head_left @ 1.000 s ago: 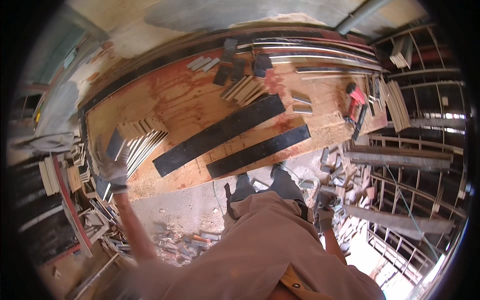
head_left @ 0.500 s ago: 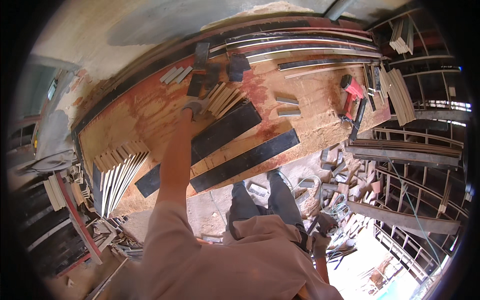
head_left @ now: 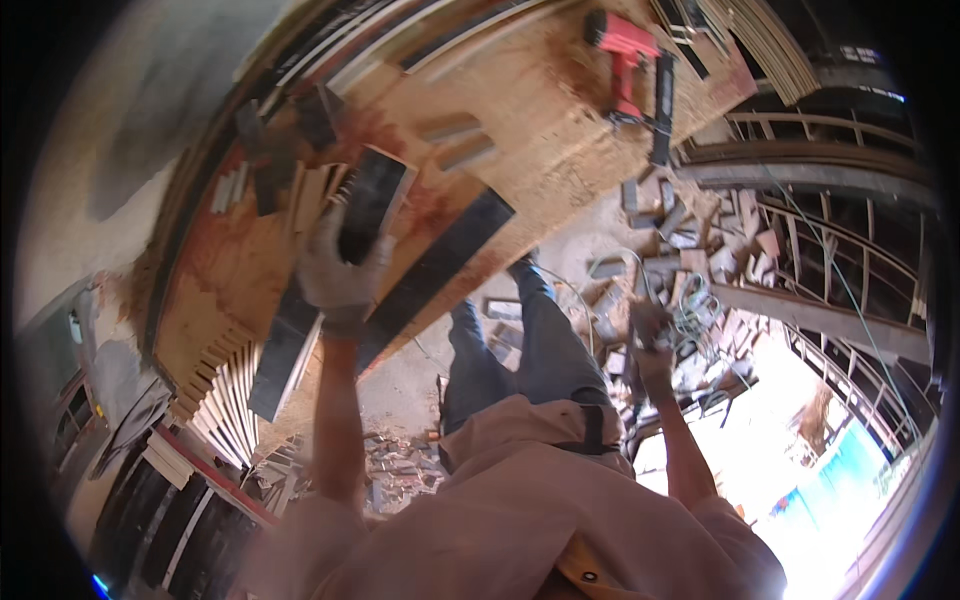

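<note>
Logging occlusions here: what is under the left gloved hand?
A dark board shows beyond the left hand, and a dark surface again beside its wrist; whether these join beneath the palm is covered.

Across the workbench (head_left: 560,135), the gloved left hand (head_left: 338,268) is on a dark board (head_left: 373,193), its grip blurred. A red nail gun (head_left: 625,62) lies toward the workbench's right end, fanned strips (head_left: 230,402) at its left; the gloved right hand (head_left: 651,326) hangs beyond the workbench's near edge.
</note>
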Available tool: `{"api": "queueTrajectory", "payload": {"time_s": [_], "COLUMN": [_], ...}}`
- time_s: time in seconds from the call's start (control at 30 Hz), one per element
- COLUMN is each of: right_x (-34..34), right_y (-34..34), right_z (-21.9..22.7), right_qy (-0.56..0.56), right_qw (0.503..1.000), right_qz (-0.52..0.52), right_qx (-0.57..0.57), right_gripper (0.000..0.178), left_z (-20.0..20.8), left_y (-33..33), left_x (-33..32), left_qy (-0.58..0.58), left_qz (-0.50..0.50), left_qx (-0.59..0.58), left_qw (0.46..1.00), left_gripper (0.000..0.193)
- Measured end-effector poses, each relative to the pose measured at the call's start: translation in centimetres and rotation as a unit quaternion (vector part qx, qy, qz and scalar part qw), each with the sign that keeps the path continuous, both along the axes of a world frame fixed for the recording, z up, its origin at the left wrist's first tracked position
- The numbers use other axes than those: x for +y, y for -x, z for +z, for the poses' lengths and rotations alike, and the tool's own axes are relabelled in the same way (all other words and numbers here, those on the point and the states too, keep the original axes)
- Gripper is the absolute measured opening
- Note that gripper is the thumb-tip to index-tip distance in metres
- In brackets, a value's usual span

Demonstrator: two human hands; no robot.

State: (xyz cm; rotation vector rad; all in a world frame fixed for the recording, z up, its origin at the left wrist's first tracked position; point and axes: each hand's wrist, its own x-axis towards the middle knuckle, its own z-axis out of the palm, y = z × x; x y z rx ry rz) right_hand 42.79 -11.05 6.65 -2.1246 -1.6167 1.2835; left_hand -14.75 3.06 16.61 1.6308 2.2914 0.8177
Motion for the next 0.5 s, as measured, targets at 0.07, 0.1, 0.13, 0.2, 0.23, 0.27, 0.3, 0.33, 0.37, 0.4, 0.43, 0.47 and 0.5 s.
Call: {"api": "queueTrajectory", "payload": {"time_s": [0.07,0.1,0.13,0.2,0.23,0.27,0.3,0.33,0.37,0.4,0.43,0.47,0.5], "right_x": [5.0,7.2,8.7,10.6,11.0,11.4,11.7,11.9,11.9,12.3,13.3,13.7,13.7], "right_y": [3.6,5.3,6.3,6.9,7.1,7.2,7.5,7.3,7.1,7.6,8.9,9.5,9.6], "right_z": [0.6,1.2,1.4,0.6,-0.4,-1.4,-2.2,-3.1,-3.9,-3.6,-2.6,-2.0,-2.6], "right_qy": [0.089,0.133,0.136,0.142,0.120,0.098,0.077,0.095,0.117,0.095,0.075,0.052,0.009], "right_qw": [0.983,0.966,0.964,0.964,0.967,0.970,0.976,0.974,0.973,0.981,0.988,0.993,0.999], "right_qz": [-0.152,-0.211,-0.212,-0.194,-0.184,-0.172,-0.155,-0.154,-0.152,-0.123,-0.091,-0.063,-0.013], "right_qx": [0.059,0.074,0.085,0.112,0.127,0.142,0.134,0.133,0.132,0.116,0.101,0.085,0.052], "right_gripper": [0.028,0.027,0.027,0.026,0.022,0.018,0.014,0.012,0.016,0.021,0.026,0.032,0.042], "left_z": [-6.1,-9.5,-12.2,-16.6,-18.1,-19.5,-20.7,-21.1,-21.4,-21.3,-21.0,-20.9,-21.1], "left_y": [-5.4,-7.1,-8.6,-10.6,-11.0,-11.3,-11.8,-12.2,-12.5,-12.8,-13.2,-13.4,-13.6], "left_x": [-2.2,-2.9,-3.2,-3.8,-3.7,-3.6,-3.6,-3.3,-3.1,-2.7,-2.7,-2.7,-2.7], "left_qy": [-0.071,-0.060,-0.018,0.070,0.064,0.056,0.050,0.051,0.051,0.051,0.075,0.085,0.092], "left_qz": [-0.069,-0.086,-0.070,-0.034,-0.041,-0.047,-0.053,-0.056,-0.059,-0.059,-0.043,-0.037,-0.031], "left_qx": [0.054,0.051,0.049,0.045,0.033,0.022,0.009,0.007,0.004,0.003,0.013,0.014,0.016], "left_qw": [0.994,0.993,0.996,0.996,0.997,0.997,0.997,0.997,0.997,0.997,0.996,0.996,0.995], "left_gripper": [0.072,0.073,0.075,0.079,0.081,0.083,0.085,0.086,0.088,0.089,0.091,0.091,0.091]}}
